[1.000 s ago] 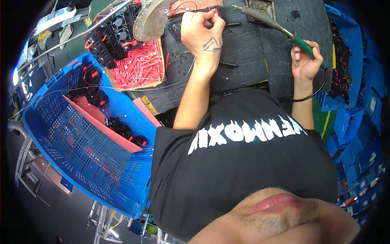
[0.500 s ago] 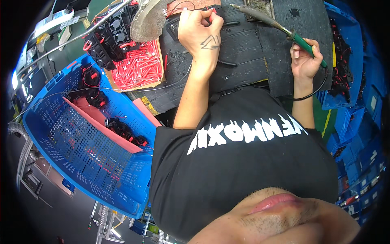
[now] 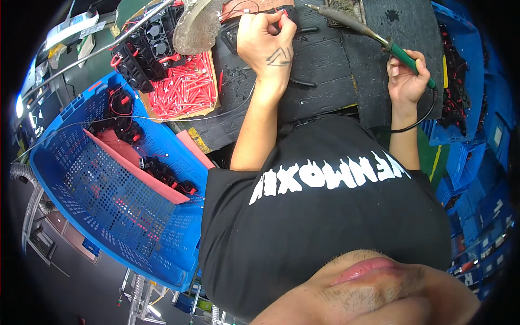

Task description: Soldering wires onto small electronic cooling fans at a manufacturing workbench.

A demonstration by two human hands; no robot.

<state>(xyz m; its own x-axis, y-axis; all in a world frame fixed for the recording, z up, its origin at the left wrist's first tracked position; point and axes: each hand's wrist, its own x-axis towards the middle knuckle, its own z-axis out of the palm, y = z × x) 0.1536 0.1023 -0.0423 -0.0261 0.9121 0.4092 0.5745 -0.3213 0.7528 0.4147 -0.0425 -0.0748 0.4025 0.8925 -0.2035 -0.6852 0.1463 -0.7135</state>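
Observation:
My left hand [image 3: 265, 46] is over the dark work surface near the top of the view, its thumb and fingers pinched on a small red piece [image 3: 284, 12] whose kind I cannot make out. Beside those fingertips runs a pinkish strip [image 3: 259, 6] with thin red wires. In my right hand [image 3: 407, 81] is a soldering iron [image 3: 401, 55], gripped by its green handle. Its metal tip points up and left, above a small tray [image 3: 346, 12], apart from the left hand. The iron's black cord hangs down past my right wrist.
Left of my left hand, a carton of red sleeves [image 3: 184, 92] sits beside several black fans [image 3: 157, 40]. A metal hood [image 3: 196, 27] overhangs them. A blue perforated crate [image 3: 116, 189] with fans and a pink divider [image 3: 135, 165] stands at left; more blue crates [image 3: 471, 65] stand right.
My left hand has shifted very slightly to the left, still pinching the red piece. The soldering iron and my right hand stay almost where they were.

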